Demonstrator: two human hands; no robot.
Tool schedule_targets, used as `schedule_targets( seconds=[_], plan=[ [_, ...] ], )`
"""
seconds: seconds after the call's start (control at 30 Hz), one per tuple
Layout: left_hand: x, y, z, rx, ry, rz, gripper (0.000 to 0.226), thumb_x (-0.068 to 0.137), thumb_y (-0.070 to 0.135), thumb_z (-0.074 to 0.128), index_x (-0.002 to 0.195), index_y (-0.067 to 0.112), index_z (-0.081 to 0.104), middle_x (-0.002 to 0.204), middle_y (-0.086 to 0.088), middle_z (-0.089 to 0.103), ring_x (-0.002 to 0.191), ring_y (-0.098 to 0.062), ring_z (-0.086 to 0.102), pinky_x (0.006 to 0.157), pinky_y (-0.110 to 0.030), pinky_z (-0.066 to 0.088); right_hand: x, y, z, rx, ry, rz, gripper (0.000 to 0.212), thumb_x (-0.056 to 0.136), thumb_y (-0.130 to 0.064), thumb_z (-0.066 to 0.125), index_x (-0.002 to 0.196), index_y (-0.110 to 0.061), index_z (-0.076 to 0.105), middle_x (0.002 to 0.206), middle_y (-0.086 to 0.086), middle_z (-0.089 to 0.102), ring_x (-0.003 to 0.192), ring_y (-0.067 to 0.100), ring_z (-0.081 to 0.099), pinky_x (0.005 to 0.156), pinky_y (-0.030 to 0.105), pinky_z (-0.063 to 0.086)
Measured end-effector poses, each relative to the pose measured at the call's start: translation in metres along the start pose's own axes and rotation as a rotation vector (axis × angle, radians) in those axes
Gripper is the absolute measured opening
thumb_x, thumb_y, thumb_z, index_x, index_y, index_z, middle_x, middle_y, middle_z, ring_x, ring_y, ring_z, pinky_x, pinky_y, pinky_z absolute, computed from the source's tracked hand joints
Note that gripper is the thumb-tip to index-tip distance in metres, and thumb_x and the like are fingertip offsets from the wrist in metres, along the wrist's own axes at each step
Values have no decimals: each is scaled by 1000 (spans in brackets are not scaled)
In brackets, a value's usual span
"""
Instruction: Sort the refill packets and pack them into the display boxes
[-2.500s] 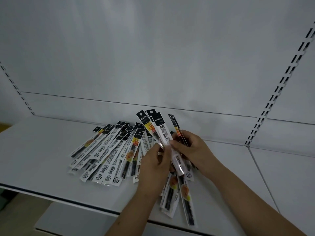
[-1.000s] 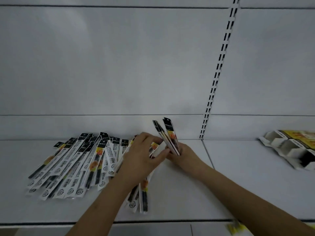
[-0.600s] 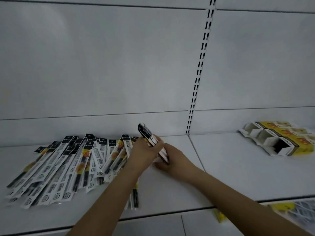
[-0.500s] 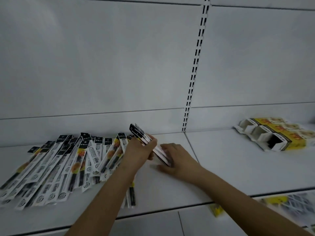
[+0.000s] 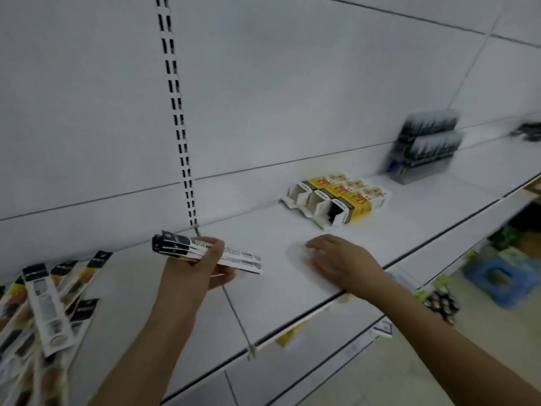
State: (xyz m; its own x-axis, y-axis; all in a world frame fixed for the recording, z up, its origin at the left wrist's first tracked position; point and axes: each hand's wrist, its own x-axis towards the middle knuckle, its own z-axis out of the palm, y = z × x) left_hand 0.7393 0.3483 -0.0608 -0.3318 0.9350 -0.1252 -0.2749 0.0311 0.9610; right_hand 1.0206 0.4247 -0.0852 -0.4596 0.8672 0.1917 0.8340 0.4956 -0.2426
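the loose refill packets (image 5: 44, 306) run off the left edge, so their count cannot be told. the left hand (image 5: 190, 276) covers the middle of the held packets (image 5: 205, 253); how many it grips is unclear. the stacked dark boxes (image 5: 424, 145) at the far right are smeared by blur, print unreadable. goods on the floor (image 5: 497, 276) below are blurred and cut by the right edge.

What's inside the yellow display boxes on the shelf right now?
The yellow display boxes lie on their sides, open ends facing the camera. The two left openings show only pale inner walls; the nearest is dark inside, so its contents cannot be told. No packets protrude.
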Motion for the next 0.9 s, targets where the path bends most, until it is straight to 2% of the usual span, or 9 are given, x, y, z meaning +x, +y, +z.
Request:
schedule_targets(
  seconds=[0.1, 0.17, 0.23, 0.33, 0.4, 0.6, 0.7, 0.8, 0.9],
  plan=[
    [12, -8, 45, -56, -96, -47, 1, 90, 5, 66, 89, 5, 66, 89, -22, 73, 71, -28, 71, 67, -35, 62, 15, 52, -14, -61, 269, -33, 32, 93, -32, 62, 122, -21, 63, 123, -4, 62, 112, 18, 58, 91, 30, 48],
    [23, -12, 78, -81, -132, -62, 0, 89, 6, 66, 90, 6, 66, 90, -22, 73, 72, -28, 70, 66, -33, 61, 32, 92, -26, -92, 359, -28, 36, 91, -34, 61, 123, -17, 63, 123, 0, 61, 113, 24, 57, 92, 35, 46],
    [39, -14, 109, -103, -164, -73, 3, 90, 7, 66, 93, 6, 66, 92, -21, 73, 72, -28, 68, 68, -33, 60, 49, 128, -37, -109, 324, -36, 47, 91, -47, 53, 129, -19, 59, 128, 0, 58, 117, 24, 55, 95, 37, 43],
    [67, -15, 149, -92, -199, -89, 11, 90, 7, 66, 101, 3, 64, 93, -21, 72, 70, -25, 67, 69, -34, 60, 70, 168, -39, -169, 127, -119, 69, 84, -68, 44, 139, -27, 50, 139, -4, 52, 127, 23, 49, 106, 43, 40],
    [84, -15, 170, -81, -192, -88, 13, 91, 7, 65, 102, 2, 63, 92, -20, 73, 69, -24, 69, 67, -33, 60, 80, 186, -33, -183, 34, -166, 74, 82, -73, 41, 144, -32, 44, 144, -6, 48, 131, 22, 46, 110, 45, 38],
    [107, -34, 193, -160, -199, -38, 21, 81, 16, 66, 100, 7, 63, 94, -19, 72, 69, -22, 67, 64, -30, 58, 89, 214, -19, -149, 170, -294, 68, 89, -69, 44, 140, -24, 51, 131, 3, 50, 122, 25, 47, 102, 43, 41],
    [109, -45, 186, -169, -192, 9, 15, 83, 16, 63, 96, 9, 63, 91, -16, 72, 68, -22, 66, 63, -30, 58, 87, 216, -17, -99, 217, -345, 64, 90, -66, 44, 135, -22, 55, 129, 4, 53, 121, 25, 48, 102, 40, 37],
    [113, -48, 178, -101, -191, 77, 12, 83, 19, 64, 91, 12, 68, 94, -17, 72, 69, -22, 67, 62, -30, 58, 88, 215, -18, -81, 248, -352, 66, 87, -69, 47, 127, -19, 60, 125, 5, 57, 118, 25, 50, 102, 38, 35],
    [116, -47, 175, -140, -155, 111, 10, 85, 15, 59, 86, 15, 69, 92, -15, 72, 65, -20, 65, 60, -30, 59, 87, 212, -17, -112, 269, -383, 72, 81, -76, 49, 120, -17, 60, 122, 4, 59, 117, 24, 51, 104, 39, 34]
  ],
)
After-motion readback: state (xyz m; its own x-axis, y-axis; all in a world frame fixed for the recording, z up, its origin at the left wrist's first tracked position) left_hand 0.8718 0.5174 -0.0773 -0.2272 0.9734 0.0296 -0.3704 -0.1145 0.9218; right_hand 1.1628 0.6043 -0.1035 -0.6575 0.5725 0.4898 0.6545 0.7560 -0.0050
